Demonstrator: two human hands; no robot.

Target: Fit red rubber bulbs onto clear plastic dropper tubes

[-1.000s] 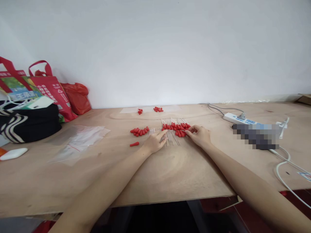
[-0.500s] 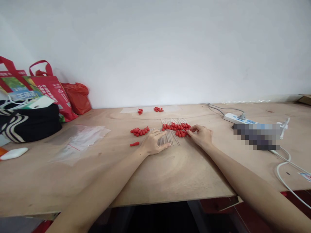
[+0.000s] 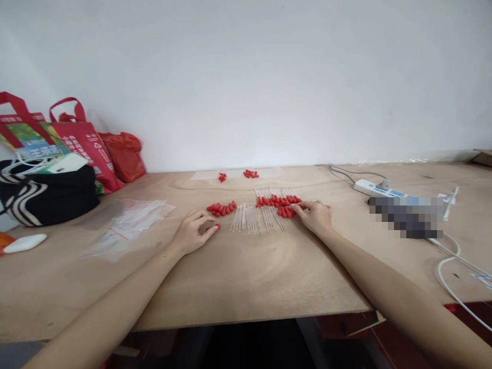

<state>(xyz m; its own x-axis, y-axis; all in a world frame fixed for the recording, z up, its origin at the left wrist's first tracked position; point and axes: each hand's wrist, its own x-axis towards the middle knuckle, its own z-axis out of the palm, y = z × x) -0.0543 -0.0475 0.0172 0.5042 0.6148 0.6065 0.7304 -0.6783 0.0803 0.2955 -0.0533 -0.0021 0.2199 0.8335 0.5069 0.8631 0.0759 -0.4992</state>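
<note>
My left hand (image 3: 194,233) hovers low over the table at the left, thumb and fingers apart around a single red rubber bulb (image 3: 218,226), which they partly hide. My right hand (image 3: 317,216) is closed at the right end of the near red rubber bulbs (image 3: 285,211), thumb and forefinger pinching one at its tip. Thin clear dropper tubes (image 3: 246,219) lie side by side between the hands. Behind them, more tubes with red bulbs (image 3: 274,200) form a row. Several loose red bulbs (image 3: 222,208) lie just beyond my left hand.
Clear plastic bags (image 3: 128,223) lie left, before a black striped bag (image 3: 49,192) and red shopping bags (image 3: 82,146). Two small bulb heaps, one a red pile (image 3: 251,174), sit by the wall. A power strip (image 3: 378,188) and white cable (image 3: 442,271) occupy the right.
My left hand has moved left off the clear tubes to the single red bulb, uncovering the tubes. My right hand has shifted slightly left at the bulbs.
</note>
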